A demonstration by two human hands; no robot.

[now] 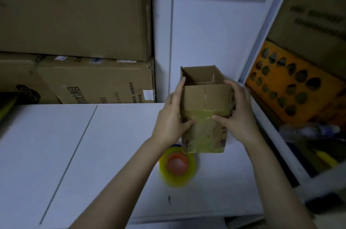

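Small cardboard box [206, 101] — brown, tall, narrow — standing upright, top open, inner walls showing. Vertical seam running down upper part of near face. Yellowish tape [206, 133] covering lower half of that face, wrinkling, wrapping round bottom edge. Left hand [173, 118] and right hand [237, 116] gripping box by its sides, thumbs pressing on near face. Box sitting over far right part of white table [93, 144] — base contact unclear.

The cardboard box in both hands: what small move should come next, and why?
Probably set the box down on the white table, clear of the yellow and orange cups. The left hand and right hand grip its sides, its top is open, and the cups lie just below it.
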